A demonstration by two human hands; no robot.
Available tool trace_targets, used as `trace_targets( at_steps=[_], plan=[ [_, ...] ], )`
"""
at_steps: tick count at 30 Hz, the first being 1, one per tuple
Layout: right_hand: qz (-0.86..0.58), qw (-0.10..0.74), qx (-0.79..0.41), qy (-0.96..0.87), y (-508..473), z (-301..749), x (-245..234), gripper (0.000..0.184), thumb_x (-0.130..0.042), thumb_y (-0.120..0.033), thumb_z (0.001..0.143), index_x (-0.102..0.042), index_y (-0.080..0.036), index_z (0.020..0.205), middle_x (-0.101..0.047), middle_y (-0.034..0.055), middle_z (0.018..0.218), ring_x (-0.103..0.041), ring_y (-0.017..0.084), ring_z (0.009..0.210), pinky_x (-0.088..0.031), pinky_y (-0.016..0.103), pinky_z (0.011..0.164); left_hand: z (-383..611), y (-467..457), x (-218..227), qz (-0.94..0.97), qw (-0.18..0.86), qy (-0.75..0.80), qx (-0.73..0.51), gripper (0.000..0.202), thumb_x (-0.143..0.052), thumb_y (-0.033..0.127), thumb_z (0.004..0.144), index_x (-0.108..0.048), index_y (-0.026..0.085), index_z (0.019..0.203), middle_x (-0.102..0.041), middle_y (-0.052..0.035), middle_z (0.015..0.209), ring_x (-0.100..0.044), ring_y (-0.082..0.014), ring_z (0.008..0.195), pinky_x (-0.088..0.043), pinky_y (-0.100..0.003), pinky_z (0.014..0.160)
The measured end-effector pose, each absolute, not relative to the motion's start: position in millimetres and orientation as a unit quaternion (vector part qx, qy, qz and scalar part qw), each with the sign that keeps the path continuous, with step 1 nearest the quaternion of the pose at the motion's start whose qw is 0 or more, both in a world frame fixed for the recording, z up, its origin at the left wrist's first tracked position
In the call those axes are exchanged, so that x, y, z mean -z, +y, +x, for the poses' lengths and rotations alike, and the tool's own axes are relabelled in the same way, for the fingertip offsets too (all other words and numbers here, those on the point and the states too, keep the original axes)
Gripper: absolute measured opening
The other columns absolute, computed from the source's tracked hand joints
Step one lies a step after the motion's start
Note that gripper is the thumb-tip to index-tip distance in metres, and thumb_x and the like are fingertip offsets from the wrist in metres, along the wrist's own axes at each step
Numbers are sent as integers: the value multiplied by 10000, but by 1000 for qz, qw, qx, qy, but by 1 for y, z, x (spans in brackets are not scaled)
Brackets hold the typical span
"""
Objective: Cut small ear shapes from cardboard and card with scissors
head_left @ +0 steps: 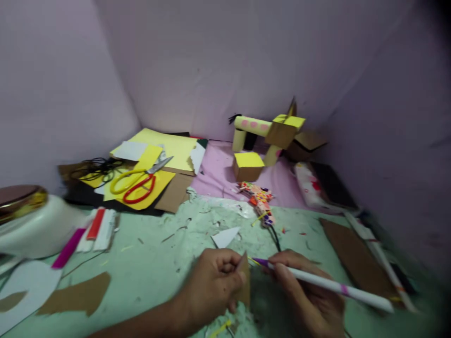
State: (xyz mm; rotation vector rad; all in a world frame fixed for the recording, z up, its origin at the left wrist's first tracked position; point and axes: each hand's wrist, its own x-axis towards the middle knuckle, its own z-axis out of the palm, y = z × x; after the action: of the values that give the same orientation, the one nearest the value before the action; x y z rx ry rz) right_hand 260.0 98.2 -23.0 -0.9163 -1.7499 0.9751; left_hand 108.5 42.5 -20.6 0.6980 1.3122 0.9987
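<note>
My left hand [213, 284] is closed on a small brown cardboard piece [245, 288], held on edge between thumb and fingers above the table. In my right hand [312, 295] lies a white marker pen [355, 292] with a purple tip, pinched near its front end. The tip points left, close to the top of the cardboard; whether they touch I cannot tell. Just beyond the hands lie a white pointed paper scrap [226, 237] and a flower-patterned piece [260, 201] with a black cord [275, 238] running from it.
Yellow- and red-handled scissors [134, 184] rest on stacked coloured paper [165, 148] at back left. A cardboard animal [253, 124] stands behind a yellow-topped box [247, 168]. A cardboard strip [355, 258] lies right; a white rounded object [45, 227] and cardboard scrap [75, 295] lie left.
</note>
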Motion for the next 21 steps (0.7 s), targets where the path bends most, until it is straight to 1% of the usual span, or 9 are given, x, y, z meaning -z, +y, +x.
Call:
trace_targets(
  at_steps=[4,8,10,14,16,19,21],
  plan=[
    [-309,418,-402,-754,103,259,24,141,-543,-221,820,-667,-208,753,-620,16,610,-554,141,532,-410,234,496,108,44,17,315,629,572,-422,203,-558,356,660,-550,154,667,-462,85,389,-351,-31,277,-262,-143,293],
    [-336,414,-409,-741,101,259,23,190,-531,-238,828,-613,-196,662,-541,-13,527,-499,120,481,-366,228,472,109,43,15,316,622,586,-412,231,-557,381,660,-562,150,674,-442,88,384,-365,-36,288,-266,-142,299],
    [-342,422,-419,-727,99,259,21,212,-525,-249,830,-600,-195,640,-534,-13,526,-496,119,487,-363,229,477,108,43,16,316,620,588,-412,228,-558,375,663,-571,149,686,-445,86,391,-372,-39,293,-271,-143,301],
    [-324,438,-436,-716,99,259,23,139,-548,-245,815,-663,-209,746,-615,6,614,-544,134,544,-405,238,522,107,43,19,324,624,575,-419,220,-560,365,675,-579,148,703,-456,82,391,-360,-38,289,-271,-144,298],
    [-334,436,-447,-706,99,259,27,129,-561,-267,808,-678,-213,812,-638,12,625,-562,143,544,-426,245,525,106,42,19,322,626,572,-421,224,-565,370,677,-578,147,700,-451,82,384,-359,-39,290,-274,-144,300],
    [-378,439,-459,-674,99,257,31,167,-543,-325,824,-655,-210,868,-635,11,592,-587,157,547,-460,250,534,108,41,18,313,619,572,-439,224,-567,370,679,-566,147,698,-466,76,384,-353,-38,281,-270,-145,298],
    [-406,433,-483,-644,96,253,32,160,-581,-357,790,-617,-216,856,-653,19,645,-611,167,599,-479,243,550,110,39,17,306,609,566,-464,219,-566,369,687,-554,151,706,-474,74,387,-349,-38,275,-262,-145,292]
  ],
)
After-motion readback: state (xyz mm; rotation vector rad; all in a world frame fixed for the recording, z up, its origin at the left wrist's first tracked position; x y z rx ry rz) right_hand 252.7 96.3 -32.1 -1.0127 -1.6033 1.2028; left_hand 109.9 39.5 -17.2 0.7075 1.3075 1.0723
